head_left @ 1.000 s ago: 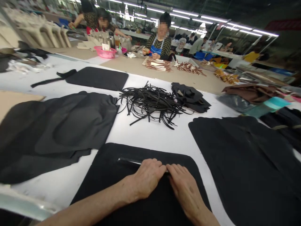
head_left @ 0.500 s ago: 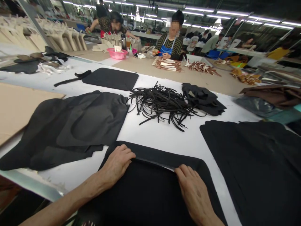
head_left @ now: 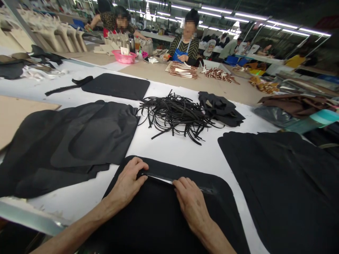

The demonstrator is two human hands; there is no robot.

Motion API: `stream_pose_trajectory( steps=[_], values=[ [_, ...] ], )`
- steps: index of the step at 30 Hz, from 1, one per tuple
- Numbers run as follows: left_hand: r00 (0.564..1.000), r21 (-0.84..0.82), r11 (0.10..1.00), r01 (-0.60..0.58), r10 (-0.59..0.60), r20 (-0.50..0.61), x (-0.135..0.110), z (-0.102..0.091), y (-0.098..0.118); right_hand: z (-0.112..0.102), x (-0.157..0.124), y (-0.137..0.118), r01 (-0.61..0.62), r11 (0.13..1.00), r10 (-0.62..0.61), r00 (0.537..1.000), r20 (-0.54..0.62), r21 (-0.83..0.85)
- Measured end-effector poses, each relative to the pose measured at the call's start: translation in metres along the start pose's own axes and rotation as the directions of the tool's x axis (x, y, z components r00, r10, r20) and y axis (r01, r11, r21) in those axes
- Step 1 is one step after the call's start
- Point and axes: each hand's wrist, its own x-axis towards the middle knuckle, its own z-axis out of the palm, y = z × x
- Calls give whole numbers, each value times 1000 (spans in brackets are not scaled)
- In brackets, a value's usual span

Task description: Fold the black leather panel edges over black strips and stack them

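Note:
A black rounded-corner panel [head_left: 164, 215] lies flat on the white table right in front of me. A narrow shiny strip [head_left: 159, 177] runs across it near its far edge. My left hand [head_left: 127, 183] rests on the panel with its fingertips curled down on the strip's left end. My right hand [head_left: 192, 203] lies palm down on the panel, fingers pressed together on the strip farther right. Neither hand lifts anything.
Stacked black panels [head_left: 71, 141] lie to the left, another black sheet [head_left: 280, 180] to the right. A pile of black strips [head_left: 174, 114] and folded black pieces [head_left: 219, 107] sit beyond. A pink basin [head_left: 123, 56] stands far back, where other people work at tables.
My hands first spread apart along the strip, then my right hand slid back left toward the middle. The left hand stays near the strip's left end.

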Motion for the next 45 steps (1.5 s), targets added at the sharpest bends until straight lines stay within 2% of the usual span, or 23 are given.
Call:
stream_pose_trajectory(
  steps=[2, 4, 6, 11, 16, 23, 28, 36, 39, 43, 45],
  values=[
    [992, 73, 989, -125, 123, 28, 2, 5, 8, 0, 0, 0, -1, 1000, 1, 1000, 4, 28],
    [957, 135, 952, -274, 257, 131, 4, 15, 15, 0, 1, 0, 1, 999, -1, 1000, 11, 42],
    [928, 207, 914, -350, 307, 213, 5, 28, 20, 2, 1, 0, 5, 999, -6, 1000, 8, 34],
    [921, 356, 856, -376, 303, 245, 6, 51, 18, 7, 0, 1, 26, 999, -27, 999, -33, -36],
    [903, 325, 851, -413, 336, 267, 5, 48, 14, 8, -2, 4, 30, 999, -34, 996, -85, -45],
    [826, 333, 768, -547, 432, 362, 4, 43, 10, 8, -7, 8, 73, 997, -75, 995, -73, -29],
    [762, 403, 649, -645, 512, 395, 0, 51, 11, 6, -9, 8, 176, 981, -179, 984, -28, -83],
    [696, 461, 522, -718, 528, 487, -3, 50, 19, 0, -15, 19, 230, 968, -229, 973, 23, -102],
    [699, 478, 510, -715, 524, 486, -5, 52, 23, -4, -19, 25, 245, 962, -245, 969, 20, -117],
    [726, 501, 526, -687, 489, 483, -6, 59, 25, -6, -22, 28, 265, 954, -261, 964, 49, -137],
    [715, 496, 516, -699, 513, 474, -6, 60, 21, -9, -24, 31, 279, 947, -271, 960, 69, -158]
  ],
)
